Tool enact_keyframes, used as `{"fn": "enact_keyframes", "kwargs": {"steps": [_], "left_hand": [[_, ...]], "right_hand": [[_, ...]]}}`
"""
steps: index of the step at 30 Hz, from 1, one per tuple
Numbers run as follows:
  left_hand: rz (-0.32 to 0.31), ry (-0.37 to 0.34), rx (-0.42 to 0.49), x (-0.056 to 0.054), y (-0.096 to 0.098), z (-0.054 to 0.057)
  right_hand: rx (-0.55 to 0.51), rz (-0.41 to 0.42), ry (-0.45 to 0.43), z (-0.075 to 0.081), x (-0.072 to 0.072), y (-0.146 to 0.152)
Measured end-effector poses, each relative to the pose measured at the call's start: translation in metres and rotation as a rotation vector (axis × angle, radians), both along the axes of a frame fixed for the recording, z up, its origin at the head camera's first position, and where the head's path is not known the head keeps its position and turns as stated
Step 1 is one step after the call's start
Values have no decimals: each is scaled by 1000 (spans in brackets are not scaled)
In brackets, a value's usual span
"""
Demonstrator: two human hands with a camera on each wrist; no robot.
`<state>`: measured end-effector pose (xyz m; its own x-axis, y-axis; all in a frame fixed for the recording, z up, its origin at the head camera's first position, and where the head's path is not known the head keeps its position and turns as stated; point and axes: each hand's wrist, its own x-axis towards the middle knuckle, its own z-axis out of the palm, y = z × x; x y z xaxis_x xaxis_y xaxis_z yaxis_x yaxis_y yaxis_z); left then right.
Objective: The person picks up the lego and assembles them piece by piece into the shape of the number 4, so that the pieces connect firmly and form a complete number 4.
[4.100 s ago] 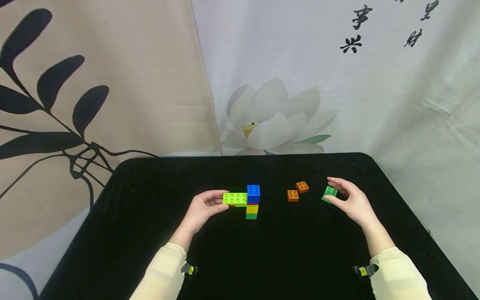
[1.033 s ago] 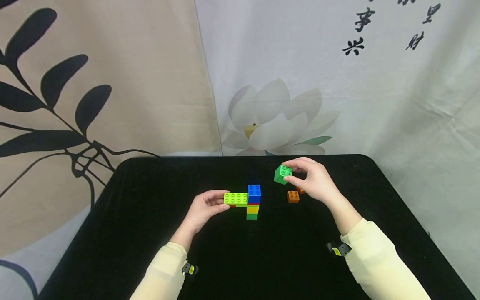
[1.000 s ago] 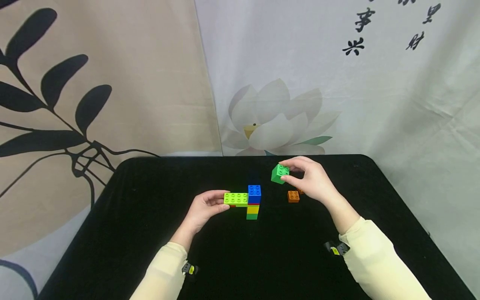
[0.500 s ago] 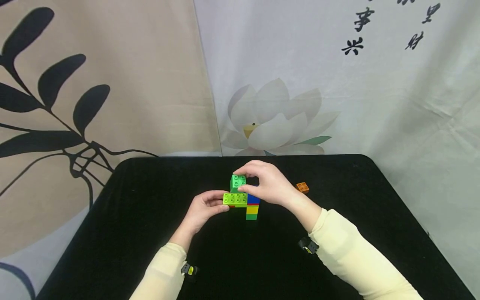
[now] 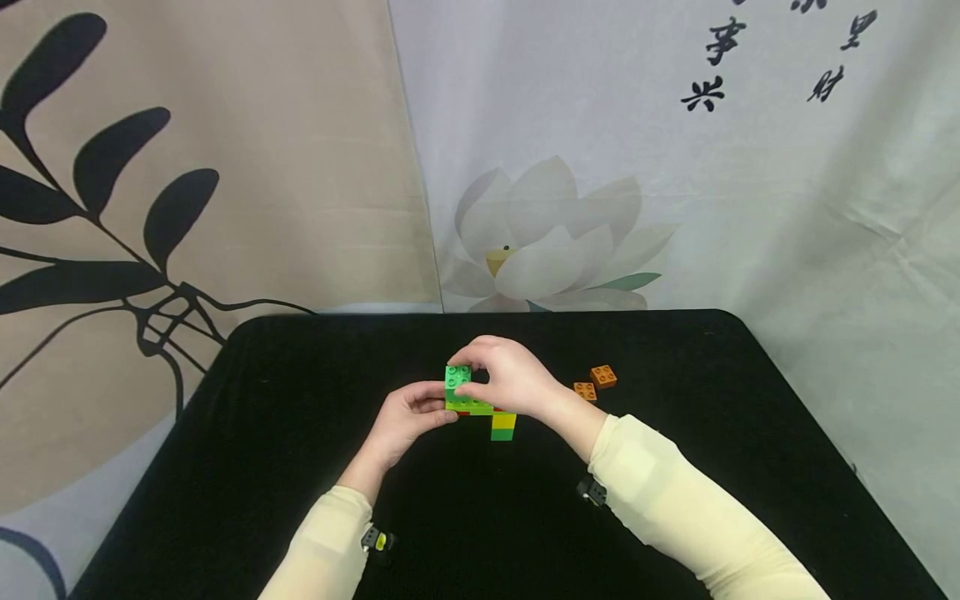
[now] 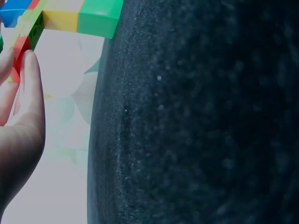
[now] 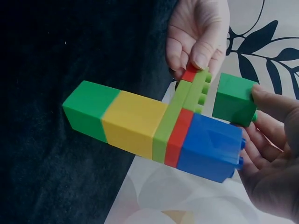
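Note:
My left hand pinches the left end of a toy building-brick structure, where red and lime-green pieces reach out sideways. Its upright part stacks a green brick at the bottom, a yellow brick, lime and red layers, and a blue brick on top. The blue brick is hidden behind my right hand in the head view. Between thumb and fingers, the right hand holds a separate green brick. This brick is over the outer end of the lime arm, with a narrow gap to its studs in the right wrist view.
Two orange bricks, a nearer one and a farther one, lie on the black cloth-covered table right of the structure. Printed fabric hangs behind the table's far edge.
The right hand has brought the green brick leftward from the table's right side, past the orange bricks, then down over the lime arm's left end. The left hand and structure have stayed put.

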<state>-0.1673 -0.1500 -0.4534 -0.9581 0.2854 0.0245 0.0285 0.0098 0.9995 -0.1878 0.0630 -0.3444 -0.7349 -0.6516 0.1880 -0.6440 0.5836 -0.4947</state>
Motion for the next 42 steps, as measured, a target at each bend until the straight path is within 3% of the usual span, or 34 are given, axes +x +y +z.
{"fn": "enact_keyframes", "kwargs": {"steps": [23, 32, 42], "left_hand": [[44, 39, -24, 0, 3, 0], [60, 98, -38, 0, 5, 0], [80, 90, -46, 0, 10, 2]], "right_hand": [[-16, -6, 10, -11, 1, -2], [-7, -5, 46, -12, 2, -2], [0, -8, 90, -14, 3, 0]]}}
